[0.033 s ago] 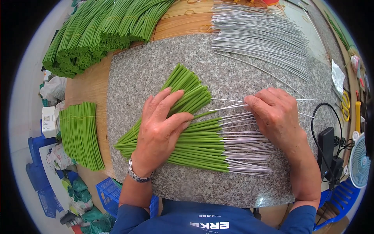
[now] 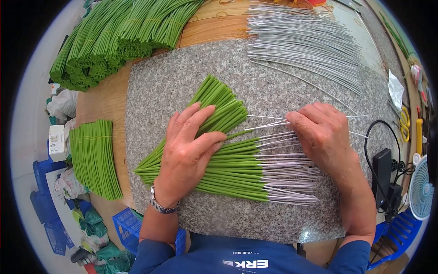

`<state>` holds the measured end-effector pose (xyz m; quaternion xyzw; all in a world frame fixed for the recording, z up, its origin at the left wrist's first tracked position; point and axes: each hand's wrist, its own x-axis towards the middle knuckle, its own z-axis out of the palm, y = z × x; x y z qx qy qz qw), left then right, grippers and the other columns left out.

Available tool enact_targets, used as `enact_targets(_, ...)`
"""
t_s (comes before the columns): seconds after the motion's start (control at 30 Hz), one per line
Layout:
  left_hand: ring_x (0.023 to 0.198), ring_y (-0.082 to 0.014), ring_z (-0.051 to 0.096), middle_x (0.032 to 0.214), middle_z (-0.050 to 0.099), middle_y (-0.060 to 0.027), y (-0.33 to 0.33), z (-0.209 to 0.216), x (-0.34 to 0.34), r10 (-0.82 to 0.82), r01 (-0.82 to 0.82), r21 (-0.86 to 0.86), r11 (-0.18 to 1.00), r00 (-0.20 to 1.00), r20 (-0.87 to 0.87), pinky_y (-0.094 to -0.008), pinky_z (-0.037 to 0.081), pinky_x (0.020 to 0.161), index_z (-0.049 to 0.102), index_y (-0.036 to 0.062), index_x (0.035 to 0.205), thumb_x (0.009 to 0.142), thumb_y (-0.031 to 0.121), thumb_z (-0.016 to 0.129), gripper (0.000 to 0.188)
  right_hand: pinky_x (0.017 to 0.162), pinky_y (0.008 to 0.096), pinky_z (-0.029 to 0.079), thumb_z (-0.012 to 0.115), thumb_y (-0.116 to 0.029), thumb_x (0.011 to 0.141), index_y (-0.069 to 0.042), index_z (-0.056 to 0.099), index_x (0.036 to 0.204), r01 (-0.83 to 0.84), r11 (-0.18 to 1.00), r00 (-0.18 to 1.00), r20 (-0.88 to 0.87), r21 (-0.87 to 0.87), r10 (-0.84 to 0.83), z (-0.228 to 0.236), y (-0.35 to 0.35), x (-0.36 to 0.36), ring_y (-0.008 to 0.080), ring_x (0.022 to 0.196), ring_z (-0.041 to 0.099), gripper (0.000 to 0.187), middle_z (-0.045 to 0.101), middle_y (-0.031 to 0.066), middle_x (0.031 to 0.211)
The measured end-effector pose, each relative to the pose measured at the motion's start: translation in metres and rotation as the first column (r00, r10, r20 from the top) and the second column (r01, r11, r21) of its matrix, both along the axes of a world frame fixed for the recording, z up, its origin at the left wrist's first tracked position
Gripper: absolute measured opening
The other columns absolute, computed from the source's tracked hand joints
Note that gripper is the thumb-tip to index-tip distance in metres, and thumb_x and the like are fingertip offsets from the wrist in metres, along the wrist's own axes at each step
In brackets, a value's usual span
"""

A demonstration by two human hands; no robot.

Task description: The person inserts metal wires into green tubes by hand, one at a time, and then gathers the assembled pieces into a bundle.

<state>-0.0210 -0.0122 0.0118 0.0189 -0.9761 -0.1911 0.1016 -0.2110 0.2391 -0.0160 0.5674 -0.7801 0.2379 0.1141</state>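
A fanned bundle of thin green tubular stems (image 2: 232, 169) lies on a grey speckled stone slab, gathered toward its left end. My left hand (image 2: 185, 146) lies across it, fingers over the upper stems, thumb and forefinger around a stem in the gap. Silvery wires (image 2: 292, 180) stick out of the right ends of the lower stems. The upper group of stems (image 2: 219, 102) slants away from the rest, mostly without wires showing. In a pinch, my right hand (image 2: 319, 134) holds a few thin wires; they span from the stems to beyond my knuckles. My right fingertips are partly hidden.
A pile of loose silver wires (image 2: 303, 43) lies at the far right, one wire (image 2: 310, 86) apart from it. Green stem bundles (image 2: 123, 36) are heaped far left; another bundle (image 2: 95, 157) lies nearer. Scissors (image 2: 404, 118), a black adapter (image 2: 382, 171) and a fan (image 2: 422, 187) sit at right.
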Motion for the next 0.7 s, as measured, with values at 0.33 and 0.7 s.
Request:
enact_targets(0.33,0.145,-0.044,0.057,0.149,0.068,-0.0169,-0.001,0.001,0.0,-0.02,0.02,-0.009,1.0,1.0,-0.008,-0.053,0.048,0.118,0.082,0.0088,0.109,0.088,0.006,0.083,0.02,0.068,0.0401,0.052,0.072,-0.008,0.082,-0.009,0.071,0.097,-0.094,0.996,0.994,0.053,0.002,0.094,-0.003,0.004,-0.01,0.024,0.076,0.065,0.015,0.062,0.0036,0.081)
enact_targets(0.7,0.146,-0.0439,0.056,0.149,0.068,-0.0157,0.0,-0.001,-0.001,-0.019,0.019,-0.013,1.0,1.0,-0.012,-0.0541,0.047,0.119,0.081,0.0086,0.111,0.09,0.007,0.082,0.022,0.073,0.0366,0.054,0.069,-0.014,0.086,-0.009,0.07,0.1,-0.261,0.965,0.962,0.078,-0.033,0.263,-0.005,-0.005,0.003,0.0211,0.084,0.065,0.016,0.061,0.0025,0.089)
